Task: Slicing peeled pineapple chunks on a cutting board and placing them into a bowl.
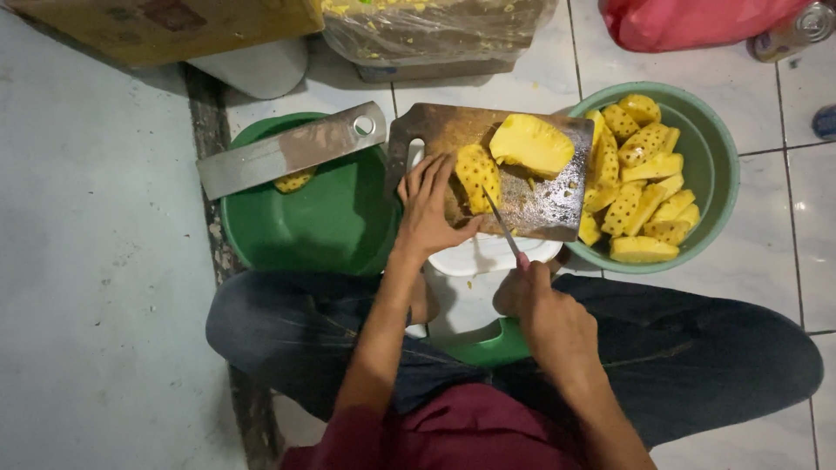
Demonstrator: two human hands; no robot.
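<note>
- Pressing down on a peeled pineapple piece (478, 177), the left hand (427, 211) lies with fingers (433, 174) spread and open, flat over the near-left part of the cutting board (453, 126).
- Right hand (542, 306) sits just below the board's near edge, fingers closed round the handle of a thin knife (501, 223); the blade slants up onto the board and its tip meets the piece under the left hand.
- Second, larger pineapple chunk (531, 144) rests on the board's far half, above and right of the held piece, apart from both hands.
- Board is dark, wet wood, and sits on a white container (488, 257) that shows under its near edge.
- Right of the board, touching its edge: pale green bowl (718, 174) heaped with cut pineapple slices (642, 178).
- Left of the board: darker green basin (322, 226), a broad metal cleaver (287, 150) laid across its far rim, a small pineapple scrap (294, 181) under the blade.
- Beyond the board: clear plastic bag (427, 30), cardboard box (165, 26), red bag (688, 22).
- All stands on a white tiled floor (766, 261); the person's knees flank the board's near side.
</note>
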